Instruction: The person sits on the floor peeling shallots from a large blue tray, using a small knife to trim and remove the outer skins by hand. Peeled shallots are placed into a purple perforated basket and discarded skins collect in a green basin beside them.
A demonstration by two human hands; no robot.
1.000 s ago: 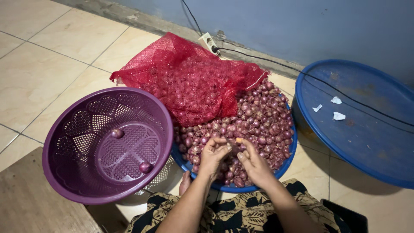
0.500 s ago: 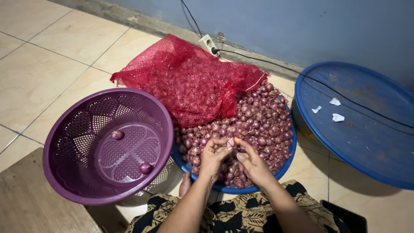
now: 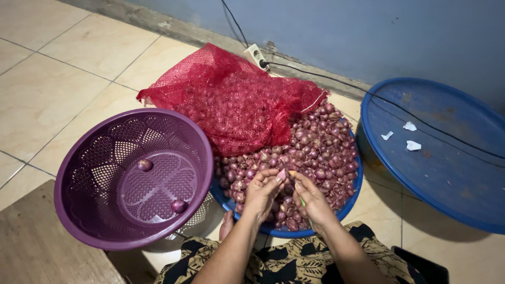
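1. Hands meet over the near side of a blue basin [image 3: 351, 202] heaped with small red-purple shallots [image 3: 321, 152], the person sitting low on the tiled floor [image 3: 58, 79] with a dark patterned cloth [image 3: 294, 263] over the lap.
2. Left hand [image 3: 261, 193] is curled, fingertips together around one shallot [image 3: 282, 174] held just above the heap — a closed pinch, not a flat palm.
3. Right hand [image 3: 311, 202] closes in from the other side, thumb and forefinger touching the same shallot at its tip; a thin green-handled tool, possibly a small knife, seems to sit in this fist, though too little of it shows to be sure.
4. Behind the heap, a red mesh sack [image 3: 231, 102] full of more shallots lies across the far rim of the basin and slumps onto the pile.
5. To the person's left, just beside the basin, stands a purple perforated basket [image 3: 84, 173] — two peeled shallots [image 3: 179, 205] lie well apart on its slotted bottom.
6. To the right, a large blue round lid [image 3: 447, 173] rests on the floor, with three white scraps [image 3: 413, 145] on it.
7. Along the blue wall, a black cable [image 3: 336, 81] runs from a white socket block [image 3: 255, 54].
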